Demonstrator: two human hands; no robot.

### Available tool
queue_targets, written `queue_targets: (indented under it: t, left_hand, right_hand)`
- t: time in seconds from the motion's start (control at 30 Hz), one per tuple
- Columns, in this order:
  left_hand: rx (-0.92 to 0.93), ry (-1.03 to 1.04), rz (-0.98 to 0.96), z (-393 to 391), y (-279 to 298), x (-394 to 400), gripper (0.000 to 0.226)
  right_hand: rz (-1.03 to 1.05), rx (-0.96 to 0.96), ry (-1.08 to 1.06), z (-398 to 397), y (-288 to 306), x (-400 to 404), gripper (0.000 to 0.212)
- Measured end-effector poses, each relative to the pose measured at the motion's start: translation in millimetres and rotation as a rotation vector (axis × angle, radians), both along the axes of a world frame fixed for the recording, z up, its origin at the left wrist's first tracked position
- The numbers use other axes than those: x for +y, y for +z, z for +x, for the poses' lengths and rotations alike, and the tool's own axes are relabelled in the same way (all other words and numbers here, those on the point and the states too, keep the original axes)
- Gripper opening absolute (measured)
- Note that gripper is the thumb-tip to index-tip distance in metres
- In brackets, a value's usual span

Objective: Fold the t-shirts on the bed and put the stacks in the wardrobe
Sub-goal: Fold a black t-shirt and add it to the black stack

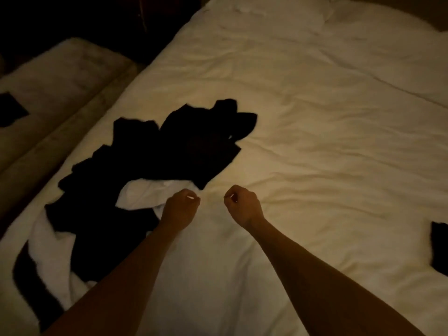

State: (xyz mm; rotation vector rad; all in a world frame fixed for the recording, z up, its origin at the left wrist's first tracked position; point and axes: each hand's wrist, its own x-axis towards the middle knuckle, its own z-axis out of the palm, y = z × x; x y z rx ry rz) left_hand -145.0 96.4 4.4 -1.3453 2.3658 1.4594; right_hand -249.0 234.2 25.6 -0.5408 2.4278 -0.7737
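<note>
Both arms reach out over the bed (pixel 327 122), which is covered in a rumpled white duvet under dim, warm light. The left hand (pixel 180 208) has its fingers curled in, and it sits at the edge of a white t-shirt (pixel 140 194) lying on the near left of the bed; whether it actually pinches that cloth I cannot tell. The right hand (pixel 242 204) is also curled into a loose fist just beside the left, above bare duvet, with nothing visible in it (a pale fingernail catches the light on each hand). A heap of black t-shirts (pixel 184 144) sprawls on the left half of the bed, unfolded, spreading from mid-bed down toward the near left corner, with more white fabric (pixel 52 253) tangled among it. A separate dark garment (pixel 440 248) lies at the right edge. Left of the bed stands a second bed (pixel 60 76) bearing a dark piece of cloth (pixel 11 109).
</note>
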Motion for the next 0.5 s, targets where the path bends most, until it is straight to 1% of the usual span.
queue_targets:
  t: [0.03,0.1,0.2,0.27,0.4,0.5]
  left_hand:
    - [-0.036,0.03,-0.029,12,-8,-13,0.015]
    - [-0.053,0.12,-0.062,37,-22,-35,0.029]
    - [-0.126,0.175,-0.227,72,-44,-68,0.05]
    - [-0.169,0.214,-0.299,91,-58,-89,0.06]
    - [-0.133,0.292,-0.245,112,-78,-108,0.069]
    - [-0.067,0.282,-0.273,108,-79,-114,0.066]
  right_hand:
    - [0.016,-0.016,0.038,10,-7,-17,0.011]
    - [0.036,-0.051,0.139,28,-20,-48,0.012]
    - [0.056,-0.096,0.28,52,-39,-91,0.022]
    - [0.071,-0.121,0.349,65,-51,-116,0.027]
    - [0.064,-0.182,0.428,89,-65,-145,0.033]
    - [0.077,-0.178,0.468,93,-71,-163,0.046]
